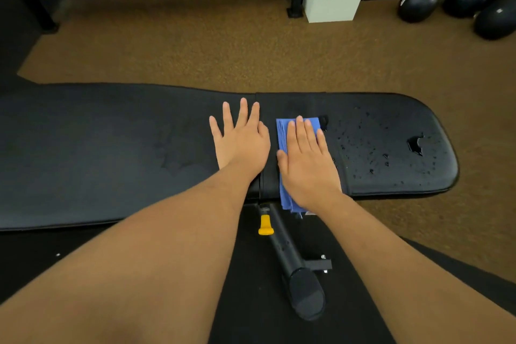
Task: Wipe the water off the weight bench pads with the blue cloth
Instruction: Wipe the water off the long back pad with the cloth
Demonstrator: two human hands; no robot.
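- While the right hand (pixel 307 159) presses the blue cloth (pixel 282 135) flat at centre frame, fingers straight, the left hand (pixel 243 139) lies splayed, empty.
- Once soaked, the cloth may only smear the puddle (pixel 416 144) at frame right.

right hand (pixel 307 159) flat on blue cloth (pixel 284 176) | left hand (pixel 241 139) flat on pad (pixel 111 153)
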